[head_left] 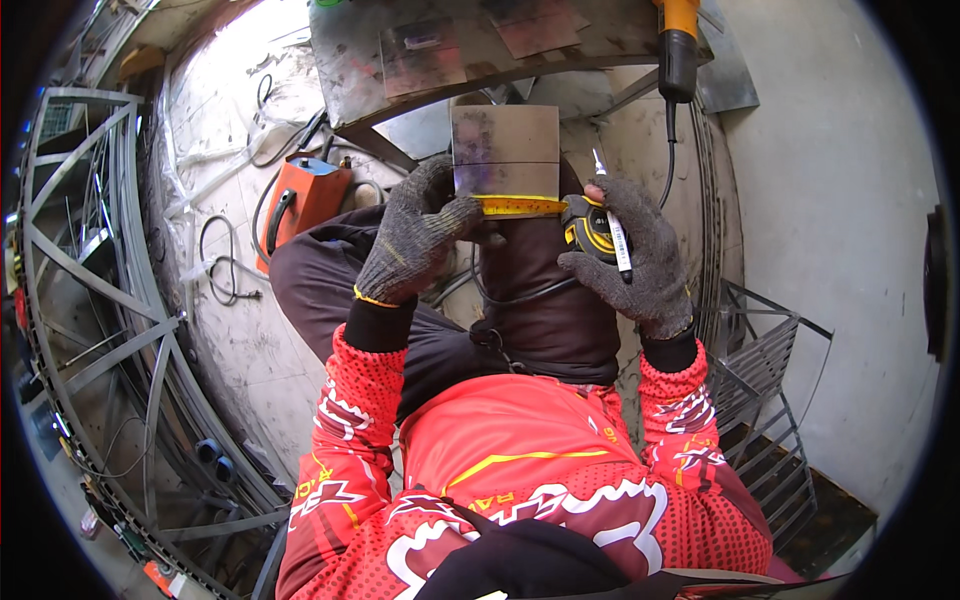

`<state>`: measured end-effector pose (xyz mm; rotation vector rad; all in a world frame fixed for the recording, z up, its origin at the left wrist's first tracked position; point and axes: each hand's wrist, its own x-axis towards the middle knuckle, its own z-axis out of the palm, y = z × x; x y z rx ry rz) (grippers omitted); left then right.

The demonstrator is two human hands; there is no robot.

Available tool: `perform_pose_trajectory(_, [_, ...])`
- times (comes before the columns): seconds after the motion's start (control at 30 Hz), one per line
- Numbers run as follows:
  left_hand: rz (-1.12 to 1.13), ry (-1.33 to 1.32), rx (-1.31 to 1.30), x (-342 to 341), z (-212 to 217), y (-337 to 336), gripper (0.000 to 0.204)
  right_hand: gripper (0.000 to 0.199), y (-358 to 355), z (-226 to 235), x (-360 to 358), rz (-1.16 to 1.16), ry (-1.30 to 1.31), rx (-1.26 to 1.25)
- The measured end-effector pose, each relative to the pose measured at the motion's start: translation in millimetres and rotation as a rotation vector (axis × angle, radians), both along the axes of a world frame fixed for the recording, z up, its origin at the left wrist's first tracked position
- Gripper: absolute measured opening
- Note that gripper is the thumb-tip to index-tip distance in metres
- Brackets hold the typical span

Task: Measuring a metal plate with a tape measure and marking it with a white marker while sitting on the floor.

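A square metal plate (505, 145) rests on my knee, over a dark leather apron (545, 300). My left hand (415, 235), in a grey knit glove, pinches the plate's lower left edge and the end of a yellow tape blade (520, 206) stretched along that edge. My right hand (635, 255), also gloved, holds the black-and-yellow tape measure case (590, 228) together with a white marker pen (613, 225) that points up past the plate's right side.
A metal workbench (480, 50) with several flat plates stands just ahead. A yellow-and-black power tool (678, 45) lies on its right end. An orange welding machine (305, 195) with cables sits on the floor at left. Steel frames lean at left (90, 300) and lower right (770, 400).
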<state>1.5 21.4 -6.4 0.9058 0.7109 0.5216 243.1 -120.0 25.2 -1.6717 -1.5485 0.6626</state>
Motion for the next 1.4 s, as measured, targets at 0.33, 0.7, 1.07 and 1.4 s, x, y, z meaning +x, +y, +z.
perform_pose_trajectory(0.33, [0.027,0.055,0.055,2,16,-4,0.040,0.064,13,14,9,-0.027,0.340,-0.151])
perform_pose_trajectory(0.7, [0.038,0.038,0.027,6,18,-2,0.034,0.052,20,5,19,-0.075,0.502,-0.307])
perform_pose_trajectory(1.07, [0.104,0.101,0.046,4,20,-5,0.034,0.059,23,10,15,-0.198,0.709,-0.299])
perform_pose_trajectory(1.4, [0.137,0.177,0.096,4,28,-9,0.040,0.049,26,4,7,-0.195,0.574,-0.230])
